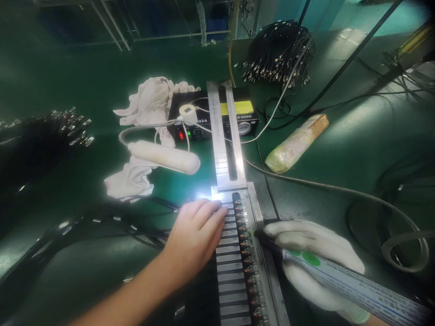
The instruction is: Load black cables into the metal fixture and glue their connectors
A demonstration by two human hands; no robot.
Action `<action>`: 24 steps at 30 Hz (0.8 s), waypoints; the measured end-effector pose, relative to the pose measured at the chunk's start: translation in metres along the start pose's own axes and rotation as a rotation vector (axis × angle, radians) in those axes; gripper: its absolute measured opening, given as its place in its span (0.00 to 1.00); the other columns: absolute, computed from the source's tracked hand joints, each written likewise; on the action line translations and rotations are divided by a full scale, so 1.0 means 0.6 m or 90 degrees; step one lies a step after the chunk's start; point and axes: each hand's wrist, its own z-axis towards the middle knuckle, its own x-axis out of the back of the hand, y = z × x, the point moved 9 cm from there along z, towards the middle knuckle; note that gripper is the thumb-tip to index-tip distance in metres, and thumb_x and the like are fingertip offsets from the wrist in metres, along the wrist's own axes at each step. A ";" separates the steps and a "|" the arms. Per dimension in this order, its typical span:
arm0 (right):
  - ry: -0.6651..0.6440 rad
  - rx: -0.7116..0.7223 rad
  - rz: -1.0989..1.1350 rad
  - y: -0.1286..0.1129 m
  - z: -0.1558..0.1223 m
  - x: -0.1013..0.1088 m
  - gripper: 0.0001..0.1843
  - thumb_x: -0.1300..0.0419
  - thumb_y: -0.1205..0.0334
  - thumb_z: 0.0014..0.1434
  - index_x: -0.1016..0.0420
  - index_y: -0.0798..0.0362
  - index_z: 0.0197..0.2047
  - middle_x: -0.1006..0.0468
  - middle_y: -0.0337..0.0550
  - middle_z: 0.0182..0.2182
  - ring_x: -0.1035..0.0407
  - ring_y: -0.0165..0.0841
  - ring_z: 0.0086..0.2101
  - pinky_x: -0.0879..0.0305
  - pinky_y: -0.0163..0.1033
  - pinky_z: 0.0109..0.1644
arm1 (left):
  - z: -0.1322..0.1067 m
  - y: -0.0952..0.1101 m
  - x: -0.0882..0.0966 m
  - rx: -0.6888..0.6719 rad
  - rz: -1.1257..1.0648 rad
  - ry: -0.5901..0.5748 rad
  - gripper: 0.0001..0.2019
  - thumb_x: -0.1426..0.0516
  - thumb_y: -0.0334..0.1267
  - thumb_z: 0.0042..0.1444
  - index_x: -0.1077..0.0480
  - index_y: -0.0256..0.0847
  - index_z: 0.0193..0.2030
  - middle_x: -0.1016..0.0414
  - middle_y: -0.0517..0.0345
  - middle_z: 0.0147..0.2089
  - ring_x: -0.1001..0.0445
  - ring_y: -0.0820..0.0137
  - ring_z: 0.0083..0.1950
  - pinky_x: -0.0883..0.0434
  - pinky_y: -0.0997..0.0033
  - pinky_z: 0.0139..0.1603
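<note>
A long metal fixture (234, 271) with a row of slots runs down the middle, with small connector ends (245, 244) lined along its dark channel. My bare left hand (200, 226) rests over the slots near its far end, fingers curled and pressed together. Their undersides are hidden, so what they pinch cannot be made out. Black cables (149, 235) lead in from the left beneath this hand. In a white glove, my right hand (316, 253) grips a labelled dispensing syringe (340, 280) whose black tip points at the fixture's right side.
Behind the fixture stands a black dispenser box (204, 129) with a gauge, under a slotted metal bar (219, 149). A white lamp (163, 156) shines beside white cloth gloves (132, 179). A wrapped block (295, 145) lies right; cable bundles (278, 54) sit behind and left.
</note>
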 end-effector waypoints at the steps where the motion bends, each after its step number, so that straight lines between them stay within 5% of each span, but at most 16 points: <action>1: -0.001 -0.004 0.004 0.002 -0.001 0.000 0.11 0.38 0.71 0.54 0.25 0.54 0.42 0.18 0.49 0.41 0.20 0.40 0.39 0.20 0.43 0.41 | 0.000 0.000 0.000 0.001 0.000 0.000 0.11 0.44 0.26 0.62 0.31 0.32 0.52 0.23 0.45 0.48 0.27 0.57 0.47 0.28 0.55 0.45; 24: -0.002 -0.007 -0.021 -0.008 -0.003 0.007 0.10 0.38 0.69 0.55 0.25 0.54 0.43 0.18 0.49 0.43 0.21 0.39 0.41 0.21 0.41 0.45 | -0.001 0.000 0.000 0.000 0.007 0.002 0.11 0.45 0.26 0.63 0.32 0.32 0.52 0.23 0.46 0.48 0.27 0.59 0.48 0.29 0.57 0.45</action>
